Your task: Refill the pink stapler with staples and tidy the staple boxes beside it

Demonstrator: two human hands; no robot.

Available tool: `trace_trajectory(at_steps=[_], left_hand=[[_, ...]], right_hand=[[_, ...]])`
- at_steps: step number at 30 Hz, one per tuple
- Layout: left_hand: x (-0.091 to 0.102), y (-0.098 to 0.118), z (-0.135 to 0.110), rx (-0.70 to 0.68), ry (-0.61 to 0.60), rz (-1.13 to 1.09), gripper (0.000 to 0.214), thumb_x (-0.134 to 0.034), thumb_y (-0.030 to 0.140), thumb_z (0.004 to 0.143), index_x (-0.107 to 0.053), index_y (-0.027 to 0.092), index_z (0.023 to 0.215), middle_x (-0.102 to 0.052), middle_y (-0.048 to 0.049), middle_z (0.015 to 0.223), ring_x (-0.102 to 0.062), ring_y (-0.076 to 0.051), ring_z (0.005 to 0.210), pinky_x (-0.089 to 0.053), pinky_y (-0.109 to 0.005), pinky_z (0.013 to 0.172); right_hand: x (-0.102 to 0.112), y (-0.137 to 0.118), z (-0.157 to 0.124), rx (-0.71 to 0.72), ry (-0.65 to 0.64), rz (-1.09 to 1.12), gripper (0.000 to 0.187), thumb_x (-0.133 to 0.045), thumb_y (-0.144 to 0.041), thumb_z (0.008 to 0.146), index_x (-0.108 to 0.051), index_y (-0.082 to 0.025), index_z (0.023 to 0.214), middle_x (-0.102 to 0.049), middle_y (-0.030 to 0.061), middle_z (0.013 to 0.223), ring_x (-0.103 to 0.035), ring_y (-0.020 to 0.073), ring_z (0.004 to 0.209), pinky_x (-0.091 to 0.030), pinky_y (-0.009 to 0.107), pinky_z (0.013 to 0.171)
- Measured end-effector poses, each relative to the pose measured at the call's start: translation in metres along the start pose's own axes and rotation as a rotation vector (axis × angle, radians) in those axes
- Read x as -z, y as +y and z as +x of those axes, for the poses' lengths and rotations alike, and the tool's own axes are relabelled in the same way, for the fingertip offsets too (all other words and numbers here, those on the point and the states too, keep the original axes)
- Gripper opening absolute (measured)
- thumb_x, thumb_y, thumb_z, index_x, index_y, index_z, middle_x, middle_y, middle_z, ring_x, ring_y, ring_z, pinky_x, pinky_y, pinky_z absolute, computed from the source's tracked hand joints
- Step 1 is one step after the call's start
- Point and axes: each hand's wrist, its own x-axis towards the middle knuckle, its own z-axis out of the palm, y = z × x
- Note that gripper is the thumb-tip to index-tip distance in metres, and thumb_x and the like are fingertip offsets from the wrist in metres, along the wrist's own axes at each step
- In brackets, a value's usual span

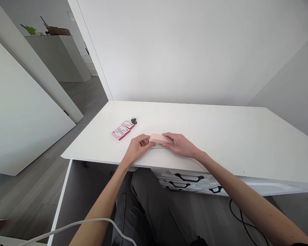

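Note:
A long, rounded pink stapler (159, 138) is held just over the white tabletop, with a pale strip (157, 147) below its pink body. My right hand (178, 145) is closed round its right end, thumb in front and fingers behind. At the other end, the curled fingers and thumb of my left hand (140, 147) grip the stapler's tip. Any small piece between those fingertips is too small to make out. Beyond my left hand lie several small red-and-white boxes (123, 129) in a slanting row, with small black objects (133, 120) at their far end.
The white tabletop (220, 136) meets a white wall behind. Below its front edge are drawers with black handles (189, 177) and an open compartment (84, 191). A white cable (92, 220) crosses my left forearm. Black cables (242, 220) hang at the lower right.

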Motion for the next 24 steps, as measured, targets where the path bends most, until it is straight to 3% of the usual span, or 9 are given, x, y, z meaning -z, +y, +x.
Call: trace_trajectory(at_steps=[5, 11, 24], left_hand=[[-0.001, -0.001, 0.0, 0.021, -0.025, -0.009, 0.034, -0.069, 0.051, 0.09, -0.08, 0.022, 0.104, -0.058, 0.0006, 0.076, -0.043, -0.015, 0.068, -0.039, -0.03, 0.066], [-0.003, -0.004, 0.0, 0.023, -0.049, 0.006, 0.032, -0.07, 0.051, 0.089, -0.079, 0.022, 0.097, -0.059, 0.0014, 0.074, -0.043, -0.015, 0.067, -0.038, -0.03, 0.065], [-0.005, -0.005, 0.0, 0.018, -0.075, 0.018, 0.032, -0.072, 0.049, 0.09, -0.063, 0.02, 0.078, -0.052, 0.0051, 0.067, -0.039, -0.012, 0.063, -0.033, -0.028, 0.063]], right_hand=[[-0.005, 0.0, -0.001, 0.006, 0.037, 0.012, 0.032, -0.061, -0.037, 0.101, -0.064, -0.025, 0.131, -0.077, 0.0085, 0.121, -0.071, 0.0271, 0.1, -0.052, 0.039, 0.088], [-0.02, -0.003, 0.002, 0.049, 0.114, 0.03, 0.03, -0.064, -0.041, 0.101, -0.063, -0.025, 0.127, -0.075, 0.0091, 0.127, -0.07, 0.0281, 0.11, -0.052, 0.041, 0.094], [-0.034, 0.001, 0.004, 0.11, 0.202, 0.018, 0.024, -0.059, -0.043, 0.105, -0.059, -0.027, 0.123, -0.073, 0.0091, 0.118, -0.068, 0.0298, 0.105, -0.054, 0.046, 0.091]])
